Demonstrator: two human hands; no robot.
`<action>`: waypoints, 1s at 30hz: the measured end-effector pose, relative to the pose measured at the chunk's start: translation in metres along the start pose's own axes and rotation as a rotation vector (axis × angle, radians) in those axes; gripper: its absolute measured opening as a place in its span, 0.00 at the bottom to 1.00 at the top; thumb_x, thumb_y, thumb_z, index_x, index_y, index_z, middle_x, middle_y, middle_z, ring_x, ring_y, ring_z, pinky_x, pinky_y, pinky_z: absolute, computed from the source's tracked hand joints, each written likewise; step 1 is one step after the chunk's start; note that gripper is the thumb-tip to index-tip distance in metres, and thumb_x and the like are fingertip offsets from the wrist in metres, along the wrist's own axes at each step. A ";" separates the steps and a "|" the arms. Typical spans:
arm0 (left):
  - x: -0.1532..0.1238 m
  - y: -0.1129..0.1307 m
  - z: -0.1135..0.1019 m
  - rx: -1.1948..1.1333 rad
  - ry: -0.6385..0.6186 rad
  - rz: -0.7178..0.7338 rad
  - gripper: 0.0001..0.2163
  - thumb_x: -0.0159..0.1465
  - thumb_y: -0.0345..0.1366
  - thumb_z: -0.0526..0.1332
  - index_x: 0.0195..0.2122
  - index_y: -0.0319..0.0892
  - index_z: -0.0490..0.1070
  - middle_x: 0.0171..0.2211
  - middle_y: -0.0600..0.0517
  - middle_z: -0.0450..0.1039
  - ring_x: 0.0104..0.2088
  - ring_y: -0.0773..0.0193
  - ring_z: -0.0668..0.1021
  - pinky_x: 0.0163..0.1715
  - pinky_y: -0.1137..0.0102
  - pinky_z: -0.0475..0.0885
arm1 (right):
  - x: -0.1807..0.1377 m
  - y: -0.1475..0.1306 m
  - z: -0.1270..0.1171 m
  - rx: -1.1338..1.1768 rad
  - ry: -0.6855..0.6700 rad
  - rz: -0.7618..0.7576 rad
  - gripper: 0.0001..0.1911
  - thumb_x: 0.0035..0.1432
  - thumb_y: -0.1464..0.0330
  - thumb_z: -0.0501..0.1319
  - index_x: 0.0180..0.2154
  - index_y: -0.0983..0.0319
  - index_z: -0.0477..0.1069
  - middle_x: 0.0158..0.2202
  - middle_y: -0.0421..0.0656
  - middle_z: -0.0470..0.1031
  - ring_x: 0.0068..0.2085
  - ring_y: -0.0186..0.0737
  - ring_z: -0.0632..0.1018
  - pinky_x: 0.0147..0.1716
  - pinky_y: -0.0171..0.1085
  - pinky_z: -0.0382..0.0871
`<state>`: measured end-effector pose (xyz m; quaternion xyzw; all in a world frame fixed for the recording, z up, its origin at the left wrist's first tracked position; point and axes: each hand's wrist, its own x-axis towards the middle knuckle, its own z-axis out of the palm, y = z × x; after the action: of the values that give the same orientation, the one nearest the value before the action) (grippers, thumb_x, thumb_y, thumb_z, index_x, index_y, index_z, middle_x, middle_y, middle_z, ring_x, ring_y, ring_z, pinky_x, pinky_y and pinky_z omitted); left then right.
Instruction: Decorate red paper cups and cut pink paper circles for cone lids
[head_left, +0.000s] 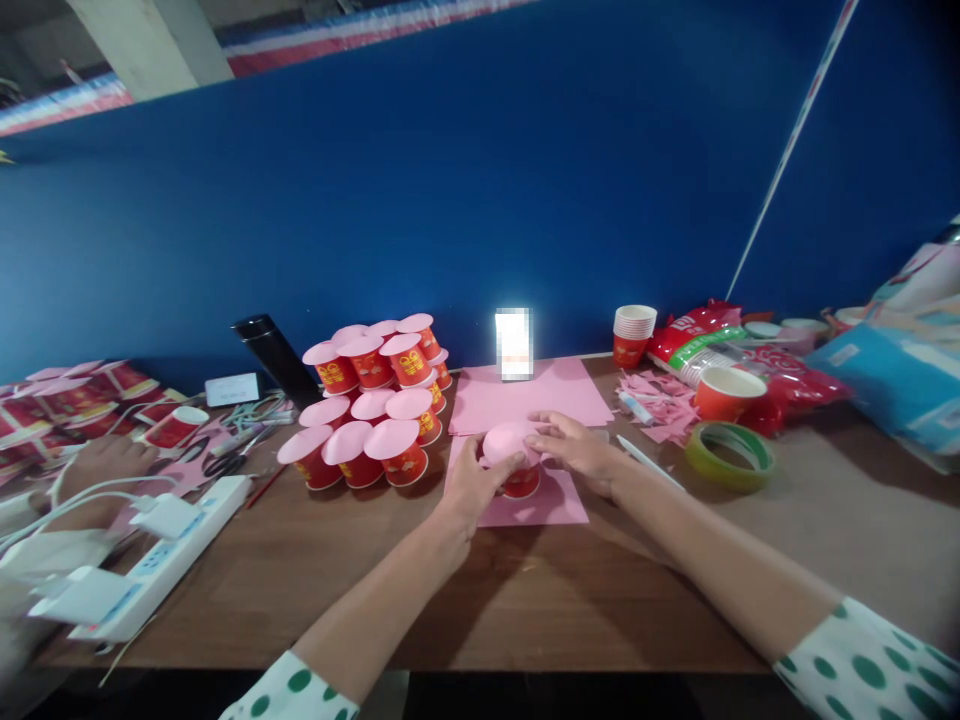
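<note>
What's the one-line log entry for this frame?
left hand: at pink disc | right hand: at its opposite edge | disc: atop red cup | cup: over pink paper | left side: disc-topped cups

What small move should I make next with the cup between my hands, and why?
Probably press the pink disc gently onto the red cup: it lies over the cup, your left hand and right hand are at its edges, and the grouped cups to the left carry similar discs. Whether it's already stuck isn't visible.
</note>
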<state>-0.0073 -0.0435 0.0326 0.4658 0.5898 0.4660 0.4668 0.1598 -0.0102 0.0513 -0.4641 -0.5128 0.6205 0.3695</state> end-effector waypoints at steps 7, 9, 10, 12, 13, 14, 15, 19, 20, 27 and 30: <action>0.000 0.001 0.001 -0.021 0.005 -0.011 0.33 0.45 0.47 0.71 0.50 0.40 0.65 0.42 0.44 0.73 0.27 0.68 0.74 0.23 0.73 0.71 | 0.000 0.002 0.000 -0.010 -0.015 -0.023 0.25 0.51 0.69 0.66 0.51 0.59 0.63 0.42 0.43 0.72 0.41 0.36 0.76 0.38 0.35 0.71; -0.001 0.002 0.001 -0.014 0.001 -0.015 0.34 0.45 0.47 0.71 0.51 0.39 0.65 0.42 0.44 0.73 0.27 0.68 0.74 0.23 0.73 0.71 | 0.001 0.003 -0.001 0.006 -0.030 -0.013 0.26 0.51 0.70 0.65 0.52 0.59 0.62 0.42 0.43 0.72 0.40 0.35 0.76 0.38 0.35 0.71; -0.001 0.003 0.001 -0.012 0.002 -0.017 0.34 0.45 0.46 0.71 0.51 0.39 0.65 0.42 0.43 0.73 0.28 0.68 0.74 0.23 0.73 0.71 | 0.001 0.003 -0.001 0.015 -0.036 -0.012 0.26 0.51 0.71 0.65 0.52 0.59 0.62 0.42 0.44 0.72 0.39 0.35 0.76 0.38 0.34 0.71; -0.002 0.004 0.001 -0.019 0.006 -0.023 0.34 0.44 0.46 0.72 0.50 0.38 0.65 0.41 0.43 0.73 0.28 0.67 0.74 0.23 0.74 0.70 | 0.001 0.003 -0.001 0.032 -0.038 -0.012 0.26 0.51 0.70 0.65 0.52 0.60 0.62 0.43 0.44 0.72 0.40 0.36 0.76 0.38 0.35 0.71; -0.002 0.004 0.002 -0.028 0.009 -0.026 0.34 0.44 0.46 0.72 0.50 0.39 0.65 0.41 0.44 0.73 0.28 0.67 0.74 0.22 0.74 0.70 | 0.001 0.003 -0.001 0.040 -0.034 -0.009 0.25 0.51 0.70 0.65 0.51 0.59 0.63 0.43 0.44 0.72 0.41 0.36 0.76 0.38 0.35 0.71; -0.002 0.004 0.002 -0.036 0.013 -0.027 0.34 0.44 0.46 0.72 0.50 0.39 0.65 0.41 0.44 0.73 0.28 0.67 0.74 0.22 0.74 0.70 | 0.000 0.003 -0.001 0.048 -0.028 -0.003 0.24 0.51 0.70 0.65 0.51 0.59 0.64 0.43 0.45 0.72 0.41 0.36 0.76 0.38 0.35 0.71; -0.002 0.004 0.001 -0.039 0.016 -0.027 0.34 0.43 0.46 0.72 0.50 0.39 0.66 0.41 0.44 0.73 0.28 0.67 0.74 0.22 0.74 0.70 | 0.000 0.003 -0.001 0.056 -0.025 0.005 0.23 0.52 0.69 0.65 0.50 0.59 0.64 0.44 0.45 0.73 0.41 0.36 0.75 0.38 0.35 0.71; -0.001 0.002 0.001 -0.011 0.020 -0.012 0.32 0.45 0.46 0.71 0.50 0.39 0.65 0.44 0.43 0.72 0.28 0.68 0.74 0.23 0.74 0.71 | 0.000 0.002 -0.002 0.060 -0.016 0.008 0.20 0.53 0.69 0.64 0.49 0.58 0.65 0.45 0.44 0.73 0.42 0.36 0.75 0.39 0.36 0.71; -0.001 0.001 0.001 -0.003 0.016 -0.012 0.32 0.46 0.46 0.71 0.50 0.39 0.65 0.45 0.43 0.72 0.29 0.68 0.74 0.23 0.74 0.71 | 0.000 0.001 -0.002 0.050 -0.010 0.004 0.20 0.53 0.69 0.64 0.49 0.58 0.65 0.45 0.44 0.73 0.42 0.37 0.75 0.39 0.36 0.71; 0.000 -0.001 0.000 -0.012 0.016 -0.009 0.33 0.45 0.48 0.71 0.49 0.39 0.65 0.44 0.43 0.72 0.31 0.64 0.75 0.23 0.73 0.72 | 0.001 0.003 -0.001 0.051 0.011 0.009 0.19 0.53 0.67 0.64 0.48 0.59 0.67 0.46 0.45 0.73 0.42 0.37 0.75 0.41 0.37 0.71; 0.000 -0.001 0.000 -0.010 0.012 -0.006 0.33 0.46 0.48 0.71 0.50 0.39 0.65 0.45 0.43 0.71 0.32 0.64 0.75 0.24 0.73 0.72 | 0.002 0.006 -0.002 0.038 0.026 -0.009 0.16 0.56 0.68 0.59 0.48 0.61 0.66 0.43 0.45 0.73 0.40 0.36 0.76 0.39 0.36 0.71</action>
<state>-0.0072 -0.0437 0.0320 0.4591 0.5917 0.4701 0.4671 0.1614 -0.0090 0.0452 -0.4626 -0.4983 0.6225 0.3875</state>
